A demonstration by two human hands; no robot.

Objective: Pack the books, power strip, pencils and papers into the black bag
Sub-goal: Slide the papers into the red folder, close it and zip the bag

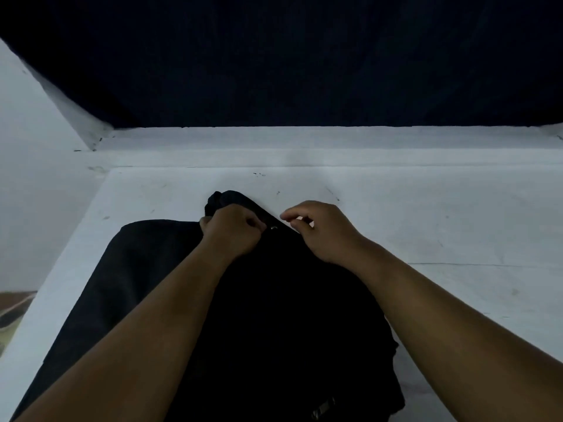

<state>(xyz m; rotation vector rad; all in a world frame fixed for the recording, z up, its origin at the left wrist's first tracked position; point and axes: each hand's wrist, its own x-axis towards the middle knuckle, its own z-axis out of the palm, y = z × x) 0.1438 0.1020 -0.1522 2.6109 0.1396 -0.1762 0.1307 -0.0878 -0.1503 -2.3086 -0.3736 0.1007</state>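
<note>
Black bag (268, 315) lies flat on the white bench (441, 226), long axis running from the near edge, under the person's forearms, away toward the far edge. Its top end, with a bunched fold of fabric, points at the far edge, slightly left of centre.

Left hand (231, 229): fingers curled tight, gripping the bag's fabric at the far end. Small metal piece (273, 227), probably the zip pull, sits just beside its knuckles, in the gap between the two hands.

Right hand (320, 229): fingers loosely curled, thumb and forefinger close together, tips just above the bag's far right edge. Holds nothing that can be seen.

Books, power strip, pencils, papers: none visible on the bench. Whether they are inside the bag cannot be told.

Judgement: the zip pull lies nearer the left hand, which is occupied bracing the fabric; the free right hand sits just to its right, so a pinch there is the likely next move.
</note>
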